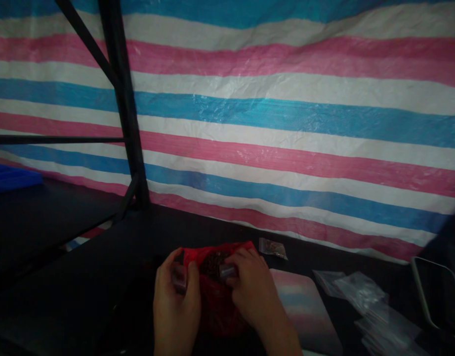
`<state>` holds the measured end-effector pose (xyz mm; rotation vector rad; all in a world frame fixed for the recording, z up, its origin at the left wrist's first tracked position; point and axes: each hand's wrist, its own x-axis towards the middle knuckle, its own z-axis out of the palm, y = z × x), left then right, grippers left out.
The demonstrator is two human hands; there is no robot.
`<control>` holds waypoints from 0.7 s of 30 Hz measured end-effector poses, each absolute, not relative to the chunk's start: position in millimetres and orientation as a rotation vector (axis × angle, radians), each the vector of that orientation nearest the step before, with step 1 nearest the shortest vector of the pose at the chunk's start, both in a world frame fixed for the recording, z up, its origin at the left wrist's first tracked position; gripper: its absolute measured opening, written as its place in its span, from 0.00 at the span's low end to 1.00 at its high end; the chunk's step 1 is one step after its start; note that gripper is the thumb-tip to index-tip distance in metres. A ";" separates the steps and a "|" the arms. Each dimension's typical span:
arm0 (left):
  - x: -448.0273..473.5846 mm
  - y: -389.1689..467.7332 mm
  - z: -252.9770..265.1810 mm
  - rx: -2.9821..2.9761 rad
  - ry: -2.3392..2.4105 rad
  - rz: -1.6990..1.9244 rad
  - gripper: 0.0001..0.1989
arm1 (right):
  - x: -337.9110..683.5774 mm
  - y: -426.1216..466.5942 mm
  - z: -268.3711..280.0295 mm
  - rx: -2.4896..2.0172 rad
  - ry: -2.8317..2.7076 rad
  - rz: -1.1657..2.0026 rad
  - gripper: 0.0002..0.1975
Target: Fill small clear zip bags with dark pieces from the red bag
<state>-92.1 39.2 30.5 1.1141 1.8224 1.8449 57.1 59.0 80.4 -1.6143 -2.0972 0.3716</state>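
Both hands sit at the bottom edge of the view, low over a dark tabletop, with a red plastic bag between them. At far left a blue flat object lies on a lower dark surface, and a black metal frame post rises in front of a striped tarp in blue, white and pink.

Left hand curls its fingers around a small clear pouch and pinches it against the bag's left edge. Crumpled and glossy, the bag lies open at the top, showing a dark clump of small reddish-brown pieces inside. Right hand rests on the bag's right side, fingers bent and close together, pinching another small clear pouch at the mouth.

Just beyond the right hand lies a small filled clear packet. Right of the wrist is a pale flat card. Farther right, a loose heap of empty clear zip bags spreads over the table, and a dark tray with a light rim stands at the edge.
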 end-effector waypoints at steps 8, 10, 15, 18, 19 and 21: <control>-98.3 36.4 26.1 1.143 2.043 1.641 0.34 | 43.7 65.1 78.3 -1.753 -2.122 0.358 0.18; -97.6 36.2 24.2 1.121 1.995 1.609 0.35 | 45.3 64.1 79.3 -1.728 -2.137 0.396 0.18; -93.4 38.1 22.3 0.932 1.806 1.641 0.36 | 48.8 63.2 76.4 -1.687 -2.138 0.491 0.19; -92.2 38.2 24.0 0.802 1.723 1.675 0.34 | 49.3 63.3 74.5 -1.670 -2.131 0.534 0.17; -92.1 37.9 24.9 0.773 1.705 1.687 0.33 | 48.9 63.2 74.0 -1.657 -2.132 0.554 0.17; -91.9 37.1 26.9 0.742 1.665 1.719 0.32 | 47.1 62.9 72.6 -1.623 -2.138 0.599 0.18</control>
